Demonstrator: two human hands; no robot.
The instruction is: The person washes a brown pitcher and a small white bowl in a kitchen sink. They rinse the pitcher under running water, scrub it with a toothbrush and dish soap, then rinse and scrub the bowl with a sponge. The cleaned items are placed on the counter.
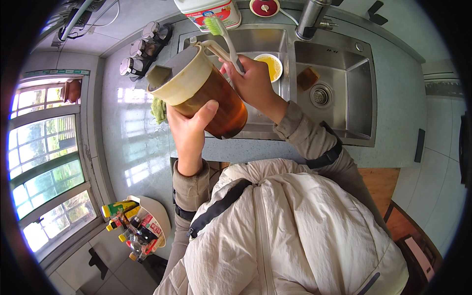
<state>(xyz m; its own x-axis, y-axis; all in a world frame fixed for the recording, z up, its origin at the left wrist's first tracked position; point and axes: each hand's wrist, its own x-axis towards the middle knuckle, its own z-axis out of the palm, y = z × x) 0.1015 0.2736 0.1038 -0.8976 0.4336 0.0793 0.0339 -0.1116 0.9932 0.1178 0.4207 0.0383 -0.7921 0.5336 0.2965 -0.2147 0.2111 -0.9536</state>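
My left hand (188,132) grips an amber plastic pitcher (223,99), its thumb lying across the near side. The pitcher is tilted over the left basin's near-left part, its cream collar and greyish lid (182,61) up and to the left. A toothbrush-shaped brush (231,46) with green bristles is in my right hand (254,81), bristles pointing up and away. That hand is beside the pitcher's handle (215,48); whether its fingers touch the handle is hidden. Behind the right hand, a white bowl (273,66) of foamy yellow liquid stands in the left basin (254,31).
A brown and yellow sponge (308,78) lies by the drain in the right basin (359,88), below the faucet (311,18). A green cloth (158,110), spice jars in a rack (147,51) and a bin of bottles (155,214) are at left. A white jug (217,13) stands behind.
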